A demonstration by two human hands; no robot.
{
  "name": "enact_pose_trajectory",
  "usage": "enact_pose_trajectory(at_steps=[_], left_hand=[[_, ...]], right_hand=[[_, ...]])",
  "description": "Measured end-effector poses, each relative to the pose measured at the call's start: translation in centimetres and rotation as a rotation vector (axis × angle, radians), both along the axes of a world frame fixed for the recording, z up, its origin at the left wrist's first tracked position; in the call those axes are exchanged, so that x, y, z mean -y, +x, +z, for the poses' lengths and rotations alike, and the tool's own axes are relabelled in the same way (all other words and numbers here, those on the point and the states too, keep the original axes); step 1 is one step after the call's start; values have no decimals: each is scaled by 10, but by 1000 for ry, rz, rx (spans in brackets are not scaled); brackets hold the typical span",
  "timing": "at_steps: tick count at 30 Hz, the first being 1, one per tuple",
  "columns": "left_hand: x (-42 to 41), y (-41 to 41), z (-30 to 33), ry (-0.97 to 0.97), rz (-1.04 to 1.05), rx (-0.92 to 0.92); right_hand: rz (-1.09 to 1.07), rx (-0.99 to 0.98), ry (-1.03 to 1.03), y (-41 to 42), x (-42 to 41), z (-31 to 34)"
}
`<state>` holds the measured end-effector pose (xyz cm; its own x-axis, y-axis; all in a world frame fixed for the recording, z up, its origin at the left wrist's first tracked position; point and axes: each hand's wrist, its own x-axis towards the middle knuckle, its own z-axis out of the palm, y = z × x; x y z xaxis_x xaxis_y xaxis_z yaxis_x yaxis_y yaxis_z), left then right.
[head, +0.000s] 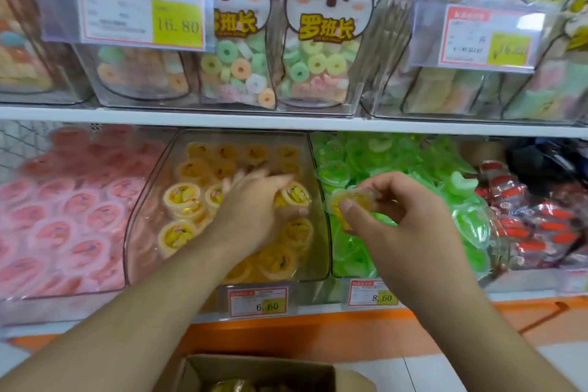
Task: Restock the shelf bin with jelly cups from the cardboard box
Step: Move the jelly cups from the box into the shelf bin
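A clear shelf bin [313, 200] in the middle of the lower shelf holds several yellow jelly cups [181, 197]. My left hand [254, 204] reaches into this bin, fingers spread and blurred over the cups; whether it grips one I cannot tell. My right hand [394, 210] hovers just right of the bin's front wall, pinching one yellow jelly cup [350, 200] between thumb and fingers. The cardboard box [264, 369] stands open at the bottom edge, with yellow cups just visible inside.
A bin of pink jelly cups [63, 216] lies to the left and green jelly cups [413, 175] to the right, then red-wrapped snacks [534, 219]. Price tags [259, 301] hang on the shelf's front. The upper shelf [286, 121] carries clear bins of ring candy bags.
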<state>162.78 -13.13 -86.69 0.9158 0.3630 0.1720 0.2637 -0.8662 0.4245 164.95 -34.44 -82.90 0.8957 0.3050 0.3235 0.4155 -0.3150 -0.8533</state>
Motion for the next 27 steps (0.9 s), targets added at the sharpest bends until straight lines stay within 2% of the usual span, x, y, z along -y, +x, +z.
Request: enact_pose_trajectory(at_steps=[3,8,12,19,27], left_hand=[[-1,0,-6,135,-28,60],[-4,-5,-13,231,-69,116],[-8,-8,-13,241,-44,98],[-6,-10,-11,224,-48,275],[-23,-25,-2,199,-77,198]], right_hand=[[2,8,-6,0,-2,-1],[-7,23,-30,-2,-4,-1],[-6,24,-40,-4,-3,0],[-1,5,-42,-4,-3,-3],[-2,18,-61,-4,-6,-1]])
